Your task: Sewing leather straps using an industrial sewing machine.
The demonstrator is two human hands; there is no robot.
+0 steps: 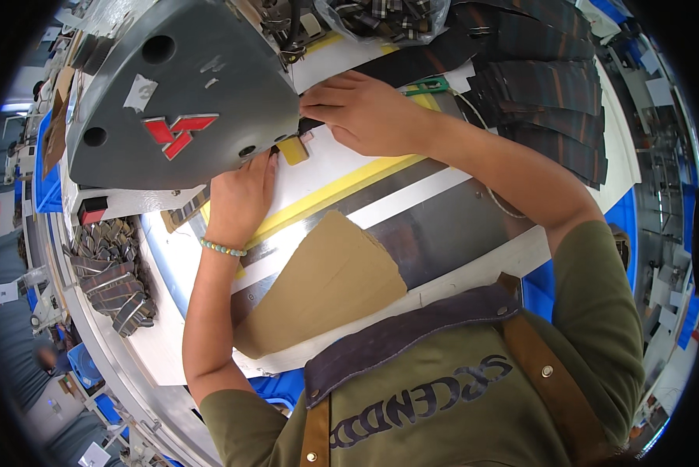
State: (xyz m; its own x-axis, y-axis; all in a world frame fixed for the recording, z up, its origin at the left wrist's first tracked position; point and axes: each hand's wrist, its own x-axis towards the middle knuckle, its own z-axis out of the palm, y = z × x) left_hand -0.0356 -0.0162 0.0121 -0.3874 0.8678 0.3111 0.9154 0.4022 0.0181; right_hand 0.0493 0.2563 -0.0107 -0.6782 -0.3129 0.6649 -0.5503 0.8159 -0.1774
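My left hand (240, 198) reaches under the lower edge of a grey sewing machine head (186, 93) with a red emblem. Its visible fingers are pressed together, and the machine hides what they hold, if anything. Beside that wrist a striped fabric piece (184, 212) sticks out from below the machine. To the right of the machine head, my right hand (373, 115) has its fingers bent and closed on a dark fabric strip (419, 62), which runs up to the right. A small yellow block (293, 150) sits between my two hands. The needle area is hidden.
A tan, fan-shaped sheet (330, 288) lies near my body. Dark striped fabric pieces (548, 97) are stacked at the right. Bundled striped pieces (116, 284) lie at the left. Green thread snips (426, 86) rest behind my right wrist, and a clear bag (384, 19) stands farther back.
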